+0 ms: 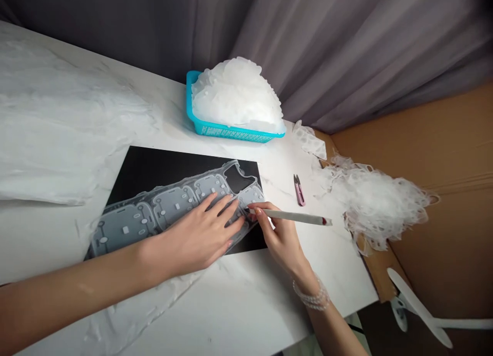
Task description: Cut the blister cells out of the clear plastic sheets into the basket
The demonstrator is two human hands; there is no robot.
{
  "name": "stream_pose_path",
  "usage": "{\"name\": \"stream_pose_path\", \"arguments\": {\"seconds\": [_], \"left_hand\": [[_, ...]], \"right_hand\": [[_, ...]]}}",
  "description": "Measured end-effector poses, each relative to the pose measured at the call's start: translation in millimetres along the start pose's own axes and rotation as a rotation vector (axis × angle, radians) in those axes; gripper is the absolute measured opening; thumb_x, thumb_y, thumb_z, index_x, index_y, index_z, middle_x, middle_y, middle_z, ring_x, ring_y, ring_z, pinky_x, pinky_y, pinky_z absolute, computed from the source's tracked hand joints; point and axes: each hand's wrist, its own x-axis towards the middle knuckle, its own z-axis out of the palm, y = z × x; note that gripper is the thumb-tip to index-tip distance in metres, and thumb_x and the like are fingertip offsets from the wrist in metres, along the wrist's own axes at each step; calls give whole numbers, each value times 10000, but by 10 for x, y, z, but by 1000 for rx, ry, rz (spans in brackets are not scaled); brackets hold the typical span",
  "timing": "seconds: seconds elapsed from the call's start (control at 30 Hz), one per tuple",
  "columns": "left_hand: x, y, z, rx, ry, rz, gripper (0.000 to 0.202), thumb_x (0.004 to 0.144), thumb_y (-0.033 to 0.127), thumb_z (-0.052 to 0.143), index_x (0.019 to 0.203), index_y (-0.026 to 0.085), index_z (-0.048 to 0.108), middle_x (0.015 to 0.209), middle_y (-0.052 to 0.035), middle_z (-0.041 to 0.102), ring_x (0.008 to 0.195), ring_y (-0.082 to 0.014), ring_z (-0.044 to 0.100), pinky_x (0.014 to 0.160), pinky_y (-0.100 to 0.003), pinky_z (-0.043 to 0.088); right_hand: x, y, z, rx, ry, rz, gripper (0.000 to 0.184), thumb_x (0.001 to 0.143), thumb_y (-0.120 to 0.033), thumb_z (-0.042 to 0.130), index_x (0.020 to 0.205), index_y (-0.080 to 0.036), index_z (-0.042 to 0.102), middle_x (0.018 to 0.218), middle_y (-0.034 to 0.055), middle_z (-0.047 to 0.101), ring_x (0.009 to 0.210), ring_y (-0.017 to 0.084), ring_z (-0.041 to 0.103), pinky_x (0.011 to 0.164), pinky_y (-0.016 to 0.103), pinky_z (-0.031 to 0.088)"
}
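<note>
A translucent sheet of moulded silicone-like pads [175,204] lies across a black mat [154,166]. One cut-out gap shows at the sheet's upper right end. My left hand [208,230] rests flat on the sheet with its fingers spread. Close to those fingertips, my right hand [279,235] grips a slim white pen-like tool [292,216]. Its tip meets the sheet's right end, where my fingers partly hide it; I cannot make out whether it is a blade. A beaded bracelet circles the right wrist.
A blue basket [234,133] heaped with translucent pieces stands behind the mat. Pink-handled thread snips [299,190] lie to the right. Beyond them is a tangled pile of clear scraps [377,197] by a cardboard wall [442,155]. Stacked translucent sheets [57,125] cover the left side.
</note>
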Motion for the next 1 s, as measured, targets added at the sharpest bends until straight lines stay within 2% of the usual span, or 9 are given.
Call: {"name": "stream_pose_path", "arguments": {"seconds": [0.13,0.43,0.63,0.83,1.0], "left_hand": [[3,10,-21,-33,3,-28,458,958,286,419,1388,138,474,1481,-208,461,1412,-365,350,1150,-549,226],[7,-12,-44,-44,-45,9,504,963,272,379,1405,40,452,1472,-278,433,1398,-430,339,1126,-598,221],[22,14,-62,-67,-65,-24,506,950,276,419,1409,64,454,1480,-270,428,1414,-417,322,1137,-596,202],[29,26,-85,53,-107,2,515,957,282,393,1398,27,463,1473,-286,429,1381,-440,367,1091,-610,295],[6,41,-96,154,-75,10,479,974,300,386,1375,66,504,1468,-245,460,1357,-406,420,1081,-576,350]], "right_hand": [[22,-36,18,-29,1,-50,229,997,-312,446,1022,-207,648,858,53,687,769,185,648,713,324,514],[44,-64,48,-90,8,-88,191,993,-256,453,1001,-201,636,884,62,695,779,186,650,714,322,516],[51,-50,76,-133,2,-102,177,994,-238,450,1022,-206,621,909,64,692,797,187,644,738,330,518],[-46,-37,70,-168,3,-134,154,989,-190,457,1017,-196,608,891,55,669,778,163,624,731,306,511],[-129,-36,87,-210,44,-210,149,968,-120,478,1029,-190,594,902,53,651,770,150,609,721,299,521]]}}
